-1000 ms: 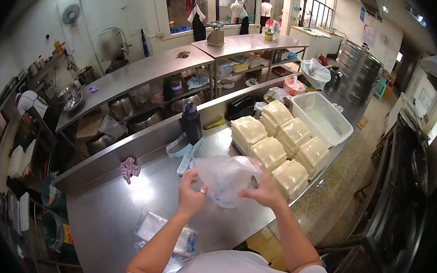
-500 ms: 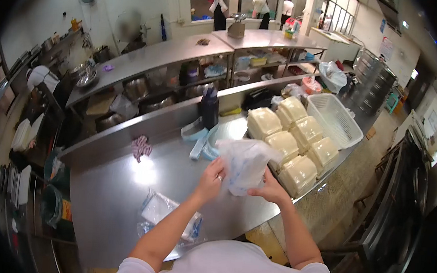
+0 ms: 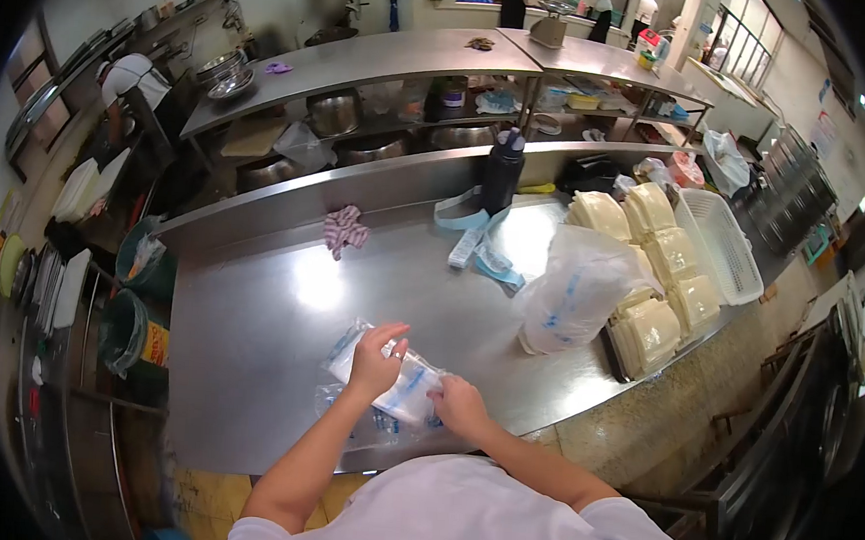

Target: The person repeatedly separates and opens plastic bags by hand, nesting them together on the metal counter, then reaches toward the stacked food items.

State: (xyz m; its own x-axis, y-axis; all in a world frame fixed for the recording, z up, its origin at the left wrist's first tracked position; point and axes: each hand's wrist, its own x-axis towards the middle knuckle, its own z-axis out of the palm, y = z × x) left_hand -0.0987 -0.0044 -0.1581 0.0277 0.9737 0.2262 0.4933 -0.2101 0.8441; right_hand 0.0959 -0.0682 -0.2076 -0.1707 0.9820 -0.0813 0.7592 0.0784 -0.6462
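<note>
A pack of clear plastic bags (image 3: 410,391) with blue print lies near the front edge of the steel table (image 3: 259,358). My left hand (image 3: 377,360) is over the pack's upper part, its fingers apart and nothing held. At the pack's right edge, my right hand (image 3: 460,406) has its fingers closed in a pinch on the plastic. An opened, puffed-out plastic bag (image 3: 575,284) stands to the right, beside stacks of pale yellow wrapper sheets (image 3: 647,333) on a dark tray. Whether anything is inside that bag cannot be made out.
A dark bottle (image 3: 503,175), blue straps (image 3: 461,215) and a striped cloth (image 3: 345,231) are at the back of the table. A white basket (image 3: 721,248) is behind the stacks. Green bins (image 3: 124,325) stand at left. A person (image 3: 132,78) bends at the far left.
Both hands have let go of the opened bag, which now stands by the stacks, and have moved down-left to the bag pack. The camera view has turned left.
</note>
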